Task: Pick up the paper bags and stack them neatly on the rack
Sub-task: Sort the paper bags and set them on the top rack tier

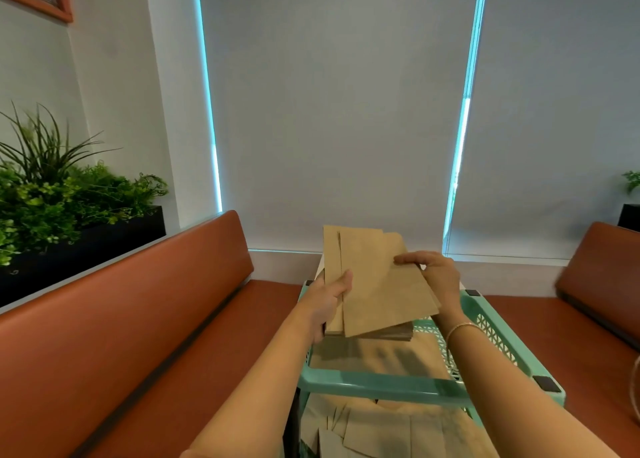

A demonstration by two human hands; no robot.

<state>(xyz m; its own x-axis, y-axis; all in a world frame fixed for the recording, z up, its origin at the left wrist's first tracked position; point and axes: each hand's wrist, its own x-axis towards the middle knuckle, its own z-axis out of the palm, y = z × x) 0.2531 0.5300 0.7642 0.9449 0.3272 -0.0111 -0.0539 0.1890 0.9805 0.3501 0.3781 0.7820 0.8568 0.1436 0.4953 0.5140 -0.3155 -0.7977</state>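
Note:
A bundle of flat brown paper bags [377, 284] is held up above the teal plastic rack [388, 386]. My left hand [329, 298] grips the bundle's left edge, thumb on the front. My right hand [436, 277] pinches the top bag at its right edge, and that bag is skewed out of line with the others. More brown bags [381, 353] lie flat on the rack's top tier. Several loose bags [381, 430] lie on the tier below.
The rack stands between two orange-brown benches, one on the left [138, 319] and one on the right [595, 319]. Grey roller blinds [339, 111] close off the wall behind. A black planter with green plants [52, 208] sits behind the left bench.

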